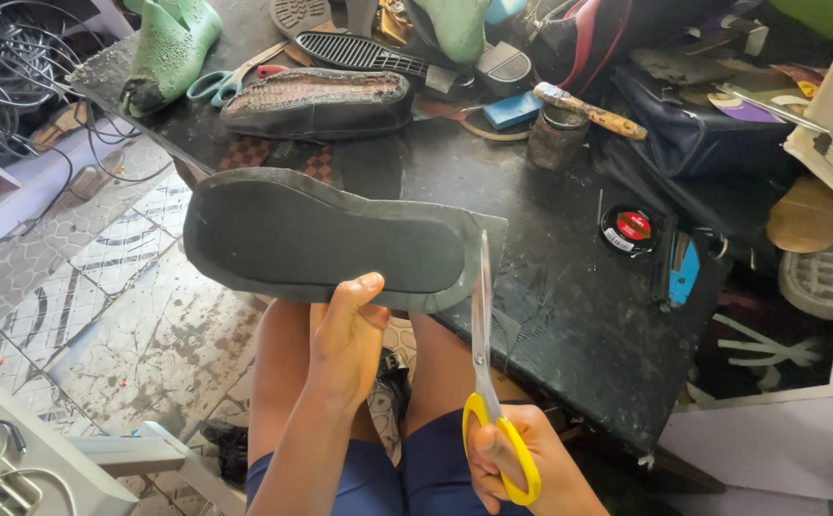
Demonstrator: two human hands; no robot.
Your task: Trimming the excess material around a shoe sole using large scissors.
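My left hand grips the near edge of a black rubber shoe sole glued onto a slightly larger grey sheet, holding it flat in the air over my knees. My right hand holds yellow-handled scissors upright. Their blades meet the grey margin at the sole's right end, near the heel corner.
A dark worktable stands ahead with a shoe upper on a last, teal scissors, green lasts, a polish tin, a jar, a knife, bags and soles. Tiled floor lies left, with cables.
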